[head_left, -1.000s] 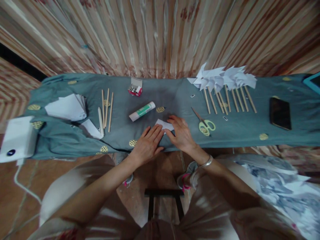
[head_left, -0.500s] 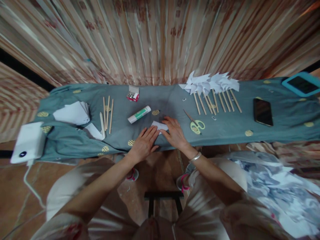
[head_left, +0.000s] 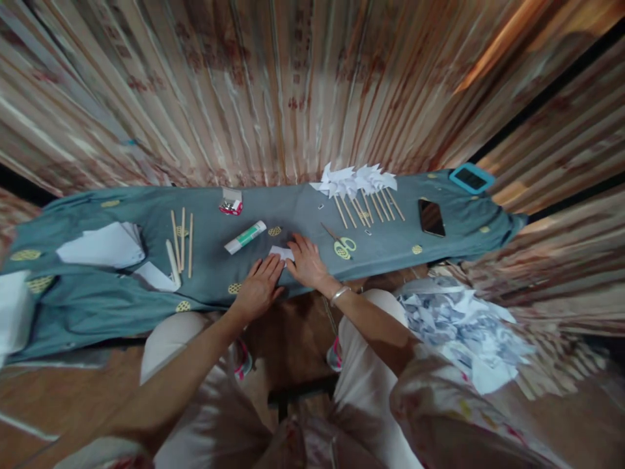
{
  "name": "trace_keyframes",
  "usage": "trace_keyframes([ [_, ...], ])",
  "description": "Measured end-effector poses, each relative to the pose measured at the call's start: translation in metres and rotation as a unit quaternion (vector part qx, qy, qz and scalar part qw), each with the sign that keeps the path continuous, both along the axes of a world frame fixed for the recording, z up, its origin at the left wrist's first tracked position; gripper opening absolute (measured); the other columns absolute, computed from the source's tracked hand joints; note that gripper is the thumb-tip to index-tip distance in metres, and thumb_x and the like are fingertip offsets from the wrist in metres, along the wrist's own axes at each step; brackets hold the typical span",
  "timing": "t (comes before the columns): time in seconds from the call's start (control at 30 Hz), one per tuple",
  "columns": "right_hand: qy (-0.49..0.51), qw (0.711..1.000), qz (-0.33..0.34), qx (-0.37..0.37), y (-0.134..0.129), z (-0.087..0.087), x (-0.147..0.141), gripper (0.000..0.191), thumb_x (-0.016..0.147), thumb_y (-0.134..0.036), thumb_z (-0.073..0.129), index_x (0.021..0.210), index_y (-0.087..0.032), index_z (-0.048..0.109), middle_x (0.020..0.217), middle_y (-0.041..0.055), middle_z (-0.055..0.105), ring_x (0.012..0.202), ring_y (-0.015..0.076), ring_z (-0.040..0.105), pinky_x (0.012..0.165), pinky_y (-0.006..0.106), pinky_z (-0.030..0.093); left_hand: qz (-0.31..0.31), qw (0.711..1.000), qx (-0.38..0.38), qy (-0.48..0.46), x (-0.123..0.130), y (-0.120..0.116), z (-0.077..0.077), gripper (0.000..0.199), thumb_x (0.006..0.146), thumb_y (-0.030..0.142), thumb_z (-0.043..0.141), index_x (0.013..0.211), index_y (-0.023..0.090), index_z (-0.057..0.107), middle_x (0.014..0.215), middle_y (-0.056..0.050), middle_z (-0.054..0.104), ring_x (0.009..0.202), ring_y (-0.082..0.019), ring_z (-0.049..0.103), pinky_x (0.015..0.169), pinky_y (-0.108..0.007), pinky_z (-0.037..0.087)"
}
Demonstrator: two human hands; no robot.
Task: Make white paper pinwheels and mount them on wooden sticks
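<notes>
A small folded piece of white paper (head_left: 282, 251) lies on the cloth at the table's near edge, partly covered by my fingers. My left hand (head_left: 258, 285) rests on its left side, palm down with the fingers stretched out. On the right side of the paper lies my right hand (head_left: 307, 262), fingers spread and thumb near the left fingertips. Just beyond is a white and green glue stick (head_left: 245, 238) on its side. Green-handled scissors (head_left: 340, 244) lie to the right of my right hand.
Paper pinwheels (head_left: 359, 182) on sticks lie in a row at the back right, with a phone (head_left: 431, 217) beyond. Leftward are wooden sticks (head_left: 183, 240), a paper stack (head_left: 102, 245) and a small red box (head_left: 231, 202). A heap of folded paper (head_left: 463, 329) stands low right.
My view has swung to the right, so the table's things appear further left. Both hands stay on the small paper, with little visible change in their pose.
</notes>
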State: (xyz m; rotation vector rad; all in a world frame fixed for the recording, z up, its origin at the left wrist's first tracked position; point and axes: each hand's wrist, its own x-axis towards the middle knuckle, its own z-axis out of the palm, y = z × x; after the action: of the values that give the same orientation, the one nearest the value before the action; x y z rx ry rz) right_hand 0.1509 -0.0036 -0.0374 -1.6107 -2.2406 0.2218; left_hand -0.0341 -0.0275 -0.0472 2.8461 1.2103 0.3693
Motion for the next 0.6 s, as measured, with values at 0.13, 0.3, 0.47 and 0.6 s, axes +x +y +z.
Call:
trace_keyframes([
  [0.13, -0.01, 1.0, -0.002, 0.001, 0.0017, -0.0017, -0.0006, 0.047, 0.093, -0.032, 0.049, 0.133, -0.008, 0.05, 0.151, 0.0233, 0.039, 0.135, 0.0358, 0.038, 0.107, 0.051, 0.035, -0.002, 1.0, 0.012, -0.013, 0.0004, 0.0011, -0.0003, 0.057, 0.091, 0.029, 0.046, 0.145, 0.008, 0.042, 0.15, -0.022, 0.044, 0.141, -0.032, 0.04, 0.114, -0.052, 0.033],
  [0.3, -0.011, 1.0, 0.001, 0.005, 0.0037, -0.0043, -0.0006, 0.048, 0.092, -0.032, 0.05, 0.134, -0.008, 0.049, 0.151, 0.0226, 0.039, 0.137, 0.0348, 0.038, 0.109, 0.05, 0.032, -0.005, 1.0, 0.016, -0.013, 0.0, 0.0019, -0.0005, 0.056, 0.092, 0.029, 0.045, 0.143, 0.007, 0.044, 0.149, -0.023, 0.045, 0.14, -0.033, 0.041, 0.114, -0.053, 0.033],
  [0.47, 0.0, 1.0, 0.004, 0.008, 0.0029, -0.0041, 0.0013, 0.046, 0.093, -0.032, 0.049, 0.133, -0.009, 0.049, 0.151, 0.0219, 0.04, 0.136, 0.0335, 0.038, 0.109, 0.05, 0.033, -0.004, 1.0, 0.017, 0.001, 0.0001, 0.0013, 0.0007, 0.055, 0.093, 0.029, 0.044, 0.142, 0.005, 0.045, 0.149, -0.023, 0.045, 0.14, -0.033, 0.041, 0.114, -0.052, 0.033],
  [0.6, 0.009, 1.0, 0.014, 0.001, 0.0015, -0.0034, 0.005, 0.044, 0.094, -0.027, 0.046, 0.134, -0.008, 0.05, 0.152, 0.0211, 0.04, 0.136, 0.0327, 0.039, 0.109, 0.049, 0.033, 0.004, 1.0, 0.016, 0.016, 0.0015, -0.0001, 0.0034, 0.055, 0.093, 0.03, 0.046, 0.141, 0.004, 0.046, 0.148, -0.022, 0.046, 0.14, -0.033, 0.041, 0.115, -0.05, 0.033],
])
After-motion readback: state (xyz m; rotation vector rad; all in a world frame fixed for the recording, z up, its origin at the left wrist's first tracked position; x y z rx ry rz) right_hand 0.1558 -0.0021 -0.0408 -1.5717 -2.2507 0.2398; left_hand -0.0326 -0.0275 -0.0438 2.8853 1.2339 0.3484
